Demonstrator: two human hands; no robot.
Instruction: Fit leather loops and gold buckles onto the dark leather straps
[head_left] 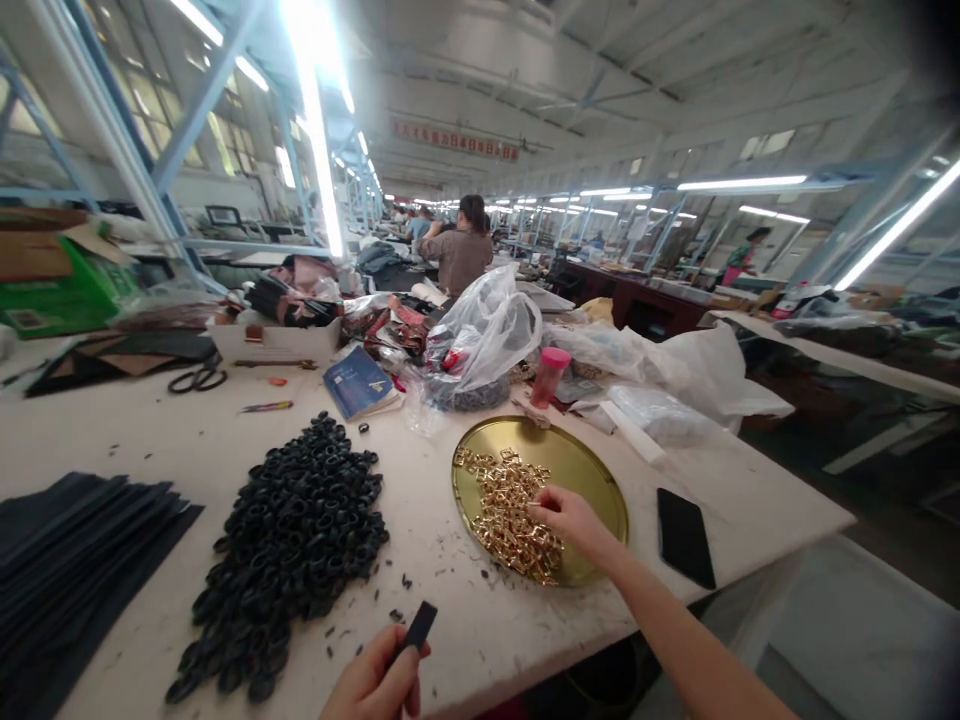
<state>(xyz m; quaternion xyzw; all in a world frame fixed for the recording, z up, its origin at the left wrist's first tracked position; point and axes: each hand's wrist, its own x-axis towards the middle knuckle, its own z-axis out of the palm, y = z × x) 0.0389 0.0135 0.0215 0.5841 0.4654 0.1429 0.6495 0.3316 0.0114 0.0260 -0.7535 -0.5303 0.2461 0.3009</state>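
Observation:
Near the table's front edge, my left hand pinches a short black strap between thumb and fingers, its free end pointing up and right. My right hand reaches over a round gold tray, with its fingertips pinched together at the right side of a heap of small gold metal buckles. Whatever sits between those fingertips is too small to make out. Left of the tray lies a large pile of small black loops. Flat black strips are stacked at the far left.
A black phone lies right of the tray near the table edge. Behind are a pink-lidded jar, a clear plastic bag, a blue booklet, a utility knife and scissors. A person works further back.

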